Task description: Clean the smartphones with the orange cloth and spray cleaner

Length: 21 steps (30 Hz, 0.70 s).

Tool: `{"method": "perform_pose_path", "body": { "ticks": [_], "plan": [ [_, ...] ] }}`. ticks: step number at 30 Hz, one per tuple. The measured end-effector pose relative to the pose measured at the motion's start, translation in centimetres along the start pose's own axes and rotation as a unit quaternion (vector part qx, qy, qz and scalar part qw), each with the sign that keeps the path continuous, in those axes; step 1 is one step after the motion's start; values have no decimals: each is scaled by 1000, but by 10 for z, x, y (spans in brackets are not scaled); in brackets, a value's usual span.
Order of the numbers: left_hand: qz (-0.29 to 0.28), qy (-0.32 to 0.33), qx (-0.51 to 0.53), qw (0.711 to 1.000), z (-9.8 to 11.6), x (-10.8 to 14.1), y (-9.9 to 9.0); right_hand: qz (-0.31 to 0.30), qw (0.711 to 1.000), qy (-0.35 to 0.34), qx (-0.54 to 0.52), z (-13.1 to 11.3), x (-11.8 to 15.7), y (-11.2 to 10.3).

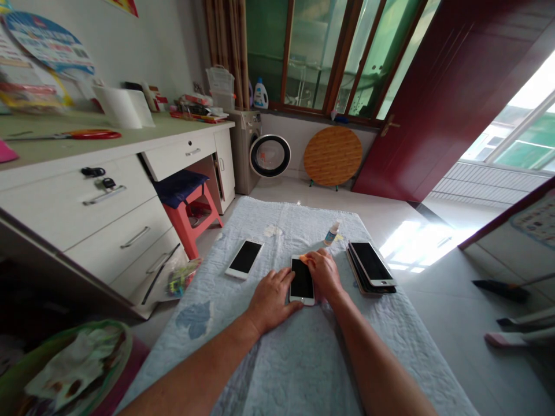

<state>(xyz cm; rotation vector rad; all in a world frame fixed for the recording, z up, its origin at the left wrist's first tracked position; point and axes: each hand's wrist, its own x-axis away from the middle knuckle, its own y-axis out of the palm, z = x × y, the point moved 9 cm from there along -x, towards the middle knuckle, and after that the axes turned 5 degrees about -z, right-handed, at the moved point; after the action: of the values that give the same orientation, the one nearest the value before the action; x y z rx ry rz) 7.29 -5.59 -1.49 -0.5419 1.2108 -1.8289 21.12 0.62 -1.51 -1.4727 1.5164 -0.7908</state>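
A white smartphone (302, 283) with a dark screen lies face up on the cloth-covered table, between my two hands. My left hand (271, 297) lies with its fingers stretched out along the phone's left side, the thumb at its lower edge. In my right hand (324, 270) is a small orange cloth (304, 259), pressed on the upper part of the screen. To the left lies another white smartphone (245, 259), face up. At the right is a stack of phones (370, 266), a white one on top. A small spray bottle (332, 233) stands behind my right hand.
A pale blue quilted cover (217, 346) lies over the table. Left are a white drawer desk (108, 214), a red stool (186, 214) and a green-rimmed bin (125, 346). Beyond are a washing machine (246, 150) with its door open, a round wooden tabletop (333, 155) and a red door (416, 104).
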Motion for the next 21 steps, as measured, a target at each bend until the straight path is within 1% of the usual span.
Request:
{"method": "perform_pose_path", "body": {
  "ticks": [3, 7, 10, 15, 21],
  "plan": [
    [0, 4, 8, 1000, 1, 0, 0, -4, 999, -31, 13, -15, 0, 3],
    [-3, 16, 20, 1000, 3, 0, -2, -38, 994, -99, 36, -39, 1, 11],
    [-2, 25, 26, 999, 6, 0, -4, -45, 990, -123, 54, -48, 2, 13],
    [-8, 8, 4, 1000, 4, -1, -4, -42, 993, -97, 61, -40, 1, 8],
    [-8, 5, -2, 1000, 3, -1, -1, -21, 997, -47, 66, -15, 1, -3]
  ]
}}
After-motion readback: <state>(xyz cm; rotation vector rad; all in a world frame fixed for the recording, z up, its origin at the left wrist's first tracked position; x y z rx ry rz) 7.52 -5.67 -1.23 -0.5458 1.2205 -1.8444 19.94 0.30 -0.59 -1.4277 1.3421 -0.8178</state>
